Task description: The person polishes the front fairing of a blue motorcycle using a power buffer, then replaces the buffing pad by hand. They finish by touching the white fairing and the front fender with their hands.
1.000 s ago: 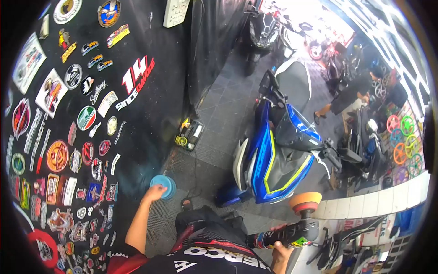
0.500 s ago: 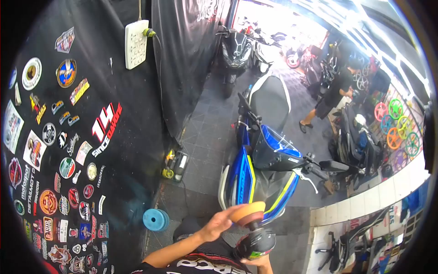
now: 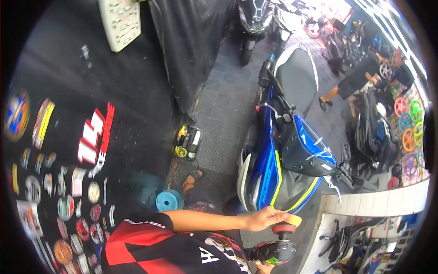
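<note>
A black polishing machine [image 3: 276, 251] with a red backing plate and a yellow-orange foam pad [image 3: 292, 220] is near the bottom centre. Its body is gripped from below by my right hand [image 3: 262, 268], which is mostly hidden by the tool. My left hand [image 3: 269, 218] reaches across from the left, fingers closed at the edge of the pad. Just beyond the pad stands a blue motorcycle [image 3: 269, 178] with yellow-green stripes and a dark seat.
A blue round stool [image 3: 169, 200] and a tool tray [image 3: 188, 142] lie to the left. Black sheeting with stickers covers the left side. A person [image 3: 353, 82] works by motorcycles at right. A white counter [image 3: 374, 203] borders the lower right.
The view has swung, so the motorcycle appears farther right. The machine is farther right in the view, and my left arm now stretches across my body, with my hand still at the pad.
</note>
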Available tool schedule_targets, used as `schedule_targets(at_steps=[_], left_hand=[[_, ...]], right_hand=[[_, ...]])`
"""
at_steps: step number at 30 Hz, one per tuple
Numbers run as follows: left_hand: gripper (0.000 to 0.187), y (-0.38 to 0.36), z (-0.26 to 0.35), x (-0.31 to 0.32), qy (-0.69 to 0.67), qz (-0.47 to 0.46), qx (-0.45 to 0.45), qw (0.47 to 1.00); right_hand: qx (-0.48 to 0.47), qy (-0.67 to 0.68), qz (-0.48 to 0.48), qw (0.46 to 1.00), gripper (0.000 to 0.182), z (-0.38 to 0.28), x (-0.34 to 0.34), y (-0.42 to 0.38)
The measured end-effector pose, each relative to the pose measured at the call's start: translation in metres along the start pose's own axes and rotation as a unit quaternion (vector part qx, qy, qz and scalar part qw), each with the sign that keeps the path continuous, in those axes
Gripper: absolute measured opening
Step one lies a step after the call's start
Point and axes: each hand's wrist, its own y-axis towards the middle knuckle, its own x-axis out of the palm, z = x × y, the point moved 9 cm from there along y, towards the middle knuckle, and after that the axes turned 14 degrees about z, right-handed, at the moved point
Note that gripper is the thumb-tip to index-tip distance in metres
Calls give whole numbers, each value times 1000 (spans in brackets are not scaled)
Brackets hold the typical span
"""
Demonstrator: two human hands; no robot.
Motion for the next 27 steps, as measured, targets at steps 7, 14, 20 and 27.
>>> schedule_targets(at_steps=[7, 14, 20, 27], left_hand=[[47, 21, -60, -161, -69, 54, -158, 984], [49, -94, -184, -486, 235, 309, -372, 843], [49, -92, -153, -599, 420, 351, -273, 791], [58, -72, -204, -722, 336, 489, -329, 735]], right_hand=[[113, -156, 189, 963, 88, 36, 107, -20], [238, -241, 246, 908, 87, 67, 177, -47], [306, -287, 248, 873, 87, 77, 205, -56], [337, -314, 229, 858, 86, 83, 220, -60]])
